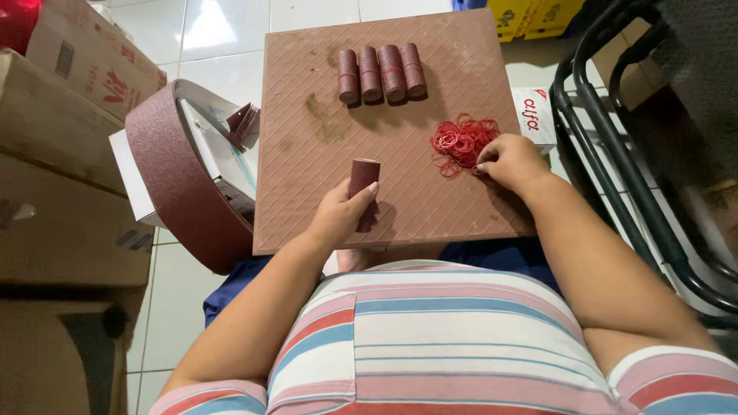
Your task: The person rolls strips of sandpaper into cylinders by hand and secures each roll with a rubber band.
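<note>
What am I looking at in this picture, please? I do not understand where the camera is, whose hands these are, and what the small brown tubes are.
The single picture comes from a camera worn on a person's head, looking down over the striped shirt, so both hands are that person's own. A reddish-brown square board with a diamond pattern rests in front of them as a work surface. The left hand holds a small brown roll upright on it. The right hand touches a pile of red rubber bands. At the board's far edge lie four finished rolls, each with a band around it. Left of the board stands a big coil of the same brown abrasive-looking strip, beside cardboard boxes.
</note>
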